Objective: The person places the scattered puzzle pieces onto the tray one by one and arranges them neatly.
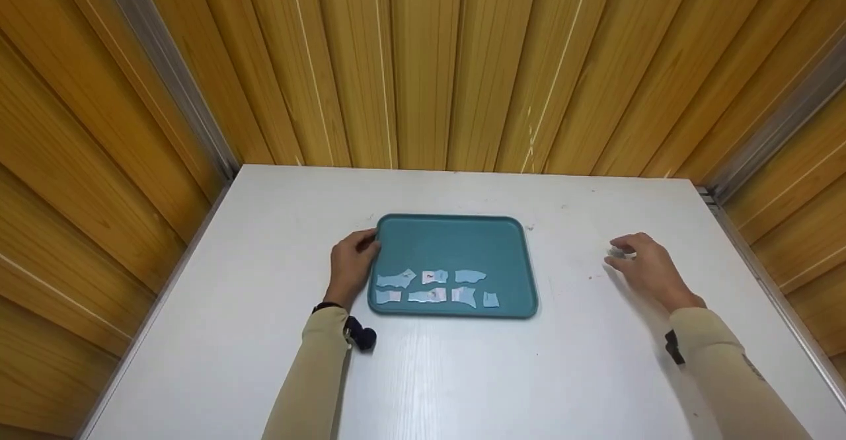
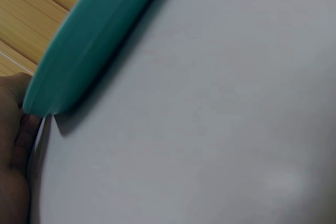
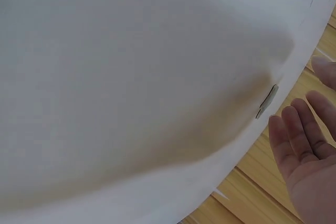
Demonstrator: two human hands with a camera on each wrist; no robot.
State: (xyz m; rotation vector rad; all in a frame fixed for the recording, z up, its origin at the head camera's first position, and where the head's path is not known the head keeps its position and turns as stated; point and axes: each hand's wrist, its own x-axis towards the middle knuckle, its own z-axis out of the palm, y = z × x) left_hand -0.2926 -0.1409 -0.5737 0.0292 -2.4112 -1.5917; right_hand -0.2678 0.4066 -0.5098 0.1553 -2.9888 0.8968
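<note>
On the white table lies a teal tray [image 1: 456,242] carrying several torn pale-blue paper pieces [image 1: 470,276] in two rows along its near side. My left hand [image 1: 350,265] is at the tray's left edge, thumb and fingers about the rim. The left wrist view shows that hand [image 2: 13,145] at the corner of the tray wall [image 2: 89,45]. Well to the right of the tray, my right hand [image 1: 644,268] hovers with thumb and fingers parted around a small scrap [image 1: 618,253]. In the right wrist view the scrap [image 3: 269,99] lies on the table, just apart from the fingertips [image 3: 276,124].
The white table [image 1: 429,374] runs back to a wood-patterned panel wall [image 1: 423,63]. Similar panels [image 1: 79,162] stand at the left and right sides. Tiny crumbs [image 1: 590,277] dot the tabletop between the tray and my right hand.
</note>
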